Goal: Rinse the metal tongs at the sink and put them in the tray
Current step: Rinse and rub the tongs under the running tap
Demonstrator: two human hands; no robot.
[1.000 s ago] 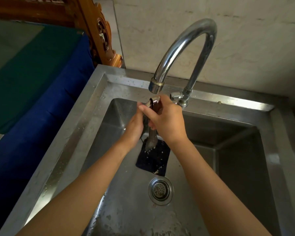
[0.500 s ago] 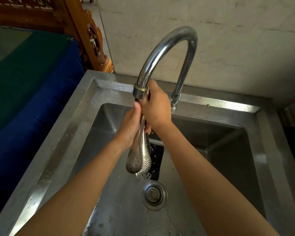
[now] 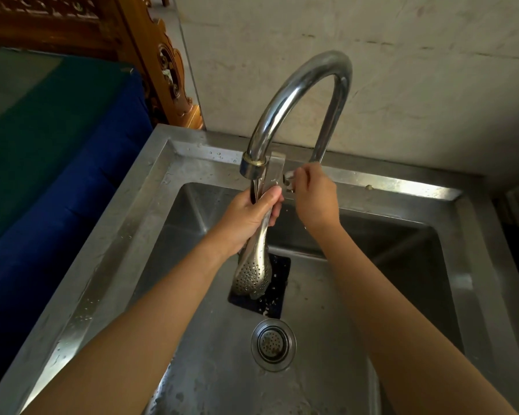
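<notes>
- Rinsing is the step in hand. The left hand (image 3: 249, 217) is clenched round the shaft of the metal tongs (image 3: 252, 274) and holds them near upright, directly below the outlet of the gooseneck faucet (image 3: 297, 94), perforated heads down.
- The right hand (image 3: 312, 199) is at the faucet's base, just right of the outlet, with its fingers curled and pinching the small tap handle (image 3: 289, 178).
- Whether water is running from the faucet cannot be told with certainty.
- Advised procedure: set a moderate flow, then rotate the tongs so that both perforated heads and their inner faces pass under the outlet. Wet steel is probably slippery, so a firm grip is called for.
- Clearance: the upper end of the tongs stands just beside the faucet outlet and could strike it on lifting. Draw the tongs down and away first.
- Below the faucet, in the sink (image 3: 402, 190), a dark rectangular pad (image 3: 277, 283) flecked with pale bits lies under the tong heads. The drain strainer (image 3: 273, 344) sits nearer the person.
- Left of the faucet are a blue-and-green cloth surface (image 3: 57, 145) and carved wooden furniture (image 3: 162, 64).
- No tray is in view.
</notes>
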